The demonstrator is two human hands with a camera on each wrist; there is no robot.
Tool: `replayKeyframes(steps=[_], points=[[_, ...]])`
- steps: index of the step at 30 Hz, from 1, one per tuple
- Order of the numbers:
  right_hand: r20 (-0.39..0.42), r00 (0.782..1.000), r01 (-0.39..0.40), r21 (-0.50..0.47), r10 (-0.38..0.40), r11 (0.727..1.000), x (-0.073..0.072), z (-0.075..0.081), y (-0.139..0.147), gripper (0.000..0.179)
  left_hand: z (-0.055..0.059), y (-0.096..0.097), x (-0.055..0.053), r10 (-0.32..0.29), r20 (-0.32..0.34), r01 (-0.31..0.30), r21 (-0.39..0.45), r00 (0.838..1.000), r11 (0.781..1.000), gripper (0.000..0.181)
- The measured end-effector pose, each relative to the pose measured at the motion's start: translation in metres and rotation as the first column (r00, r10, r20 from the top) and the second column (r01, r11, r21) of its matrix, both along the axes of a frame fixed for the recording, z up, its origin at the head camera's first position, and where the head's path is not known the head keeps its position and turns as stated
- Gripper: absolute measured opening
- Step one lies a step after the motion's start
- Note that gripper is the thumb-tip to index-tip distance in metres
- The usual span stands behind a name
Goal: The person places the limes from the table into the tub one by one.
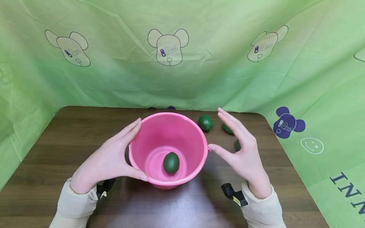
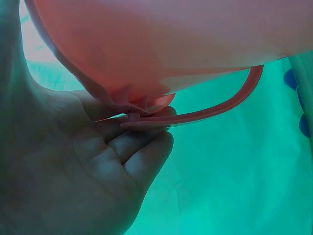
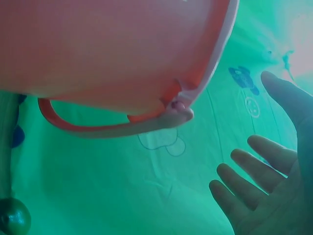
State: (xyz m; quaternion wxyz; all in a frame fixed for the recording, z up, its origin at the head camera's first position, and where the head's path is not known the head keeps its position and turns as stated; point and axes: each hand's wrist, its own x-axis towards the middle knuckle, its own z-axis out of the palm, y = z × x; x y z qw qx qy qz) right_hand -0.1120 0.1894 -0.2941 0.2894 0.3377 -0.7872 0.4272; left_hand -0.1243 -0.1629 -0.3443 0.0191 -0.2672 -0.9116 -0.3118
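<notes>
A pink plastic bucket (image 1: 168,126) stands mid-table, its mouth facing me and a dark green oval fruit (image 1: 171,163) on its bottom inside. At the bucket's left side, my left hand (image 1: 109,158) grips the rim, thumb along the near edge and fingers at the far left; in the left wrist view those fingers (image 2: 146,156) lie by the handle's hinge. My right hand (image 1: 242,148) is spread off the right side, holding nothing. Its thumb tip is close to the hinge in the head view, while the right wrist view shows a gap between the fingers (image 3: 244,181) and the bucket.
Behind the bucket to the right lies a glossy green fruit (image 1: 205,123). Two more, a green fruit (image 1: 227,129) and a darker green fruit (image 1: 237,145), are partly covered by my right hand. A green printed cloth (image 1: 199,79) hangs round the wooden table (image 1: 85,126).
</notes>
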Motion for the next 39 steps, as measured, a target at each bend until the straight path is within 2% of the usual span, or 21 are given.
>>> replayKeyframes(steps=[13,24,28,39], points=[[-0.03,0.997,0.064,-0.015,-0.064,0.998,-0.002,0.003,0.009,0.075,0.001,0.0,-0.001,0.004,0.002,-0.004,-0.002,1.0,1.0,0.144],[0.007,0.995,0.099,-0.02,-0.099,0.995,-0.006,0.003,0.017,0.077,0.0,-0.001,-0.001,0.007,0.01,-0.008,0.023,1.0,1.0,0.143],[0.03,0.993,0.118,-0.041,-0.117,0.992,-0.006,0.002,0.023,0.071,0.0,-0.001,-0.001,0.005,-0.001,-0.005,0.027,1.0,1.0,0.144],[0.079,0.982,0.177,-0.054,-0.173,0.983,-0.011,-0.001,0.037,0.065,0.002,0.002,-0.003,-0.046,-0.045,0.047,0.027,0.998,0.999,0.143]])
